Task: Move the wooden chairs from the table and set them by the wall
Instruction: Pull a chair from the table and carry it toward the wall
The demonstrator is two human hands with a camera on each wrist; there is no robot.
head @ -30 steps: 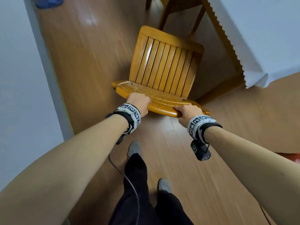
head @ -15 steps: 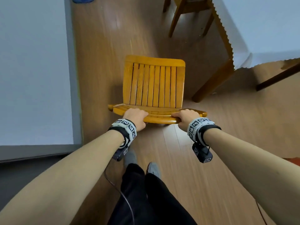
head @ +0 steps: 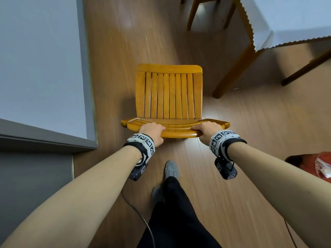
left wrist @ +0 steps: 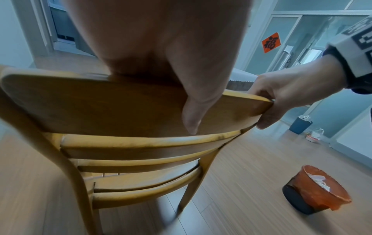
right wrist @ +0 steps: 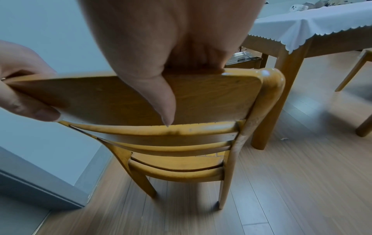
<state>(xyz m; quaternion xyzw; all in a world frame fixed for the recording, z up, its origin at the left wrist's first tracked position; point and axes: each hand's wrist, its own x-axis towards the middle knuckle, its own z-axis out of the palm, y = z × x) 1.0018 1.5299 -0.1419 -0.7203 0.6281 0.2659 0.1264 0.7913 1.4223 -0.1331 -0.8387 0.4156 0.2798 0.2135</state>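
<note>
With both hands point(head: 179, 130) clamped on chair point(head: 169, 94) top rail, mid-carry off bench point(head: 293, 18); next: swing to wall point(head: 39, 59), set down.

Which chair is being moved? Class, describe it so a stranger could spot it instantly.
Start at the white-clothed table, then look to the open floor toward the wall. There stands a slatted wooden chair; unlike its neighbour, both hands grip its top rail.

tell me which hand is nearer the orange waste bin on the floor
Right. The right hand grips the chair top rail at the end on the orange waste bin side; the left hand grips the rail's far end, toward the wall.
</note>
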